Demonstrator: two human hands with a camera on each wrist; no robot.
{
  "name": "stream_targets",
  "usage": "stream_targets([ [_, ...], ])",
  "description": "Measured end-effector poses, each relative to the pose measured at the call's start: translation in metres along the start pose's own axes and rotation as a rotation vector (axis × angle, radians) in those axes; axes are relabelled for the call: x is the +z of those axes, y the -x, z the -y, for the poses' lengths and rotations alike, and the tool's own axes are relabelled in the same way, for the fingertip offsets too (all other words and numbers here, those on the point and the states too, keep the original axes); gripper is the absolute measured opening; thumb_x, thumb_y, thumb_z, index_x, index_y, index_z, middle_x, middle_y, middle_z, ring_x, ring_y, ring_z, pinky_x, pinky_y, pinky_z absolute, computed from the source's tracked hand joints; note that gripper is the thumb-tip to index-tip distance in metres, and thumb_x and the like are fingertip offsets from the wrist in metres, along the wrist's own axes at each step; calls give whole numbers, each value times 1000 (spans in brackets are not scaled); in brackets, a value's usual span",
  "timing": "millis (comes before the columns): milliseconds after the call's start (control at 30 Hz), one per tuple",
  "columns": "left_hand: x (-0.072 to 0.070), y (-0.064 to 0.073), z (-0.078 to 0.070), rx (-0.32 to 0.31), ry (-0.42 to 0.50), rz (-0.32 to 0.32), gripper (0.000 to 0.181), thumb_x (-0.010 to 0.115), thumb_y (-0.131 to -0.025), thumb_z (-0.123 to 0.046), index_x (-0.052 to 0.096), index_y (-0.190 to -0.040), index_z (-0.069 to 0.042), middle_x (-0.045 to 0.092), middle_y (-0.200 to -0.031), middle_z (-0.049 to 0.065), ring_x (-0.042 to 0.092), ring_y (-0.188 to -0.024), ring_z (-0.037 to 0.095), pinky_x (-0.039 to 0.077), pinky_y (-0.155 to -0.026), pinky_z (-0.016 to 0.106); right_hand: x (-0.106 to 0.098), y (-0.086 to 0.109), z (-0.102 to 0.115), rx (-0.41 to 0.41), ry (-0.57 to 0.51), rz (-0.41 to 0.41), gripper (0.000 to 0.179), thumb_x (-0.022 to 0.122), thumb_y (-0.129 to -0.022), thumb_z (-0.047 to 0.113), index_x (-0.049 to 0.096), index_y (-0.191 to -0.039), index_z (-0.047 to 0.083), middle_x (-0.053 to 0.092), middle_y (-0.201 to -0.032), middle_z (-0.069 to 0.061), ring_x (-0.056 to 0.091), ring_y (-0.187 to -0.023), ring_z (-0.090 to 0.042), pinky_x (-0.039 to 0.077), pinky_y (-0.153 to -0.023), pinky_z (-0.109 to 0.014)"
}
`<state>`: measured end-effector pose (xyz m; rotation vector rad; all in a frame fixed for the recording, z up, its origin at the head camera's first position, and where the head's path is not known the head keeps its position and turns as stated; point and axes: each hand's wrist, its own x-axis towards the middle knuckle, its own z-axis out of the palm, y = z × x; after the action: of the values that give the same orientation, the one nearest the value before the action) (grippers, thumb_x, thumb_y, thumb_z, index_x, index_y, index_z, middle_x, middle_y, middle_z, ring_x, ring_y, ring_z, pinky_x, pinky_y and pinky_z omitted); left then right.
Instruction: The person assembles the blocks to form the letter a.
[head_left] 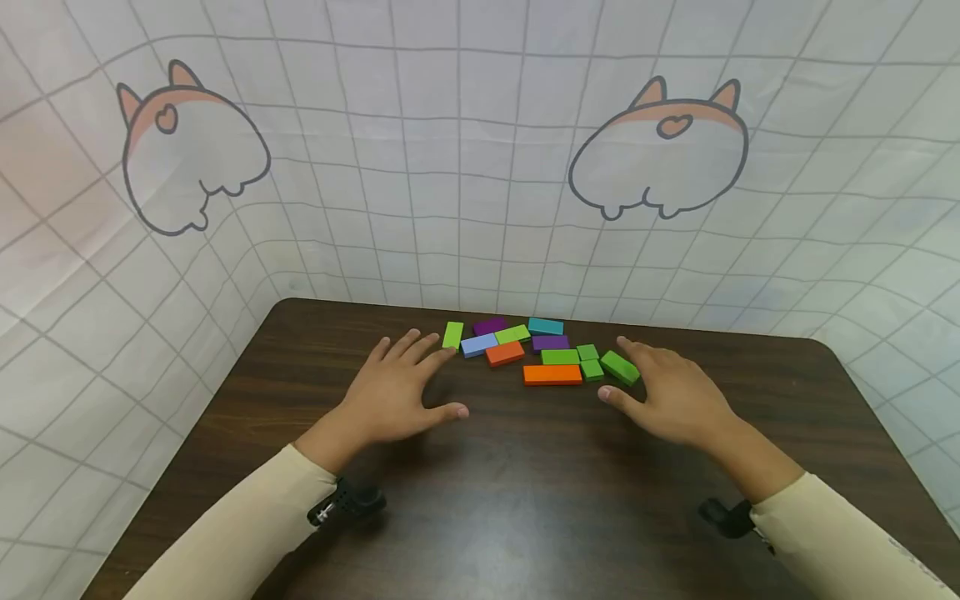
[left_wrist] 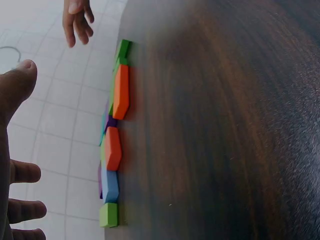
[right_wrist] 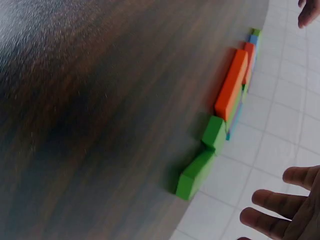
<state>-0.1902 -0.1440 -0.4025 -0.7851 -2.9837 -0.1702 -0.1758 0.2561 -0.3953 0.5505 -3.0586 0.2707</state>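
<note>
Several coloured blocks lie flat in a loose cluster towards the far edge of the table. Among them are a long orange block (head_left: pixel 552 376), a red-orange block (head_left: pixel 505 354), a light blue block (head_left: pixel 479 345), a teal block (head_left: pixel 546 327) and a purple block (head_left: pixel 551 343). My left hand (head_left: pixel 393 392) hovers with spread fingers left of the cluster, nearest a lime green block (head_left: pixel 453 335). On the other side, my right hand (head_left: pixel 675 392) is held with fingers extended beside a tilted green block (head_left: pixel 620 367). Both hands hold nothing.
The dark wooden table (head_left: pixel 510 500) has rounded far corners. Behind it hangs a white grid-patterned curtain (head_left: pixel 420 167) with cartoon animal drawings. A black wrist mount (head_left: pixel 348 502) is strapped to the left forearm, and another black mount (head_left: pixel 727 518) to the right.
</note>
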Motion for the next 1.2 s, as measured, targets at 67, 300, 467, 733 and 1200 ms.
stream_targets([
  [67, 4, -1, -1, 7, 0, 2, 100, 32, -84, -92, 44, -157, -25, 38, -162, 7, 25, -152, 32, 18, -118, 62, 6, -2, 2, 5, -3, 4, 92, 45, -98, 72, 33, -160, 5, 46, -152, -26, 44, -135, -49, 38, -104, -67],
  [300, 13, -5, -8, 40, 23, 9, 90, 42, -89, -84, 50, -153, -21, 44, -157, 7, 34, -148, 34, 26, -116, 60, 23, -10, 7, 13, -20, 34, 96, 39, -94, 79, 41, -156, 5, 48, -147, -25, 46, -133, -45, 41, -102, -65],
  [467, 17, -8, -13, 63, 45, -4, 80, 52, -91, -75, 53, -150, -20, 49, -152, 6, 42, -142, 32, 35, -111, 57, 30, -16, 13, 0, -22, 53, 97, 38, -94, 80, 45, -153, 4, 48, -146, -26, 46, -133, -45, 40, -104, -65],
  [733, 24, -11, -16, 73, 37, 0, 75, 54, -93, -70, 55, -149, -21, 53, -149, 4, 47, -138, 28, 41, -106, 55, 39, -26, 20, -16, -26, 65, 92, 42, -94, 78, 48, -152, 7, 51, -143, -24, 48, -131, -43, 40, -105, -63],
  [1200, 32, -12, -25, 72, 42, 32, 74, 55, -93, -70, 55, -148, -21, 53, -149, 5, 48, -137, 27, 40, -107, 55, 52, -39, 27, -75, 11, 128, 83, 40, -98, 74, 51, -152, 13, 55, -129, -21, 50, -117, -38, 47, -95, -57],
])
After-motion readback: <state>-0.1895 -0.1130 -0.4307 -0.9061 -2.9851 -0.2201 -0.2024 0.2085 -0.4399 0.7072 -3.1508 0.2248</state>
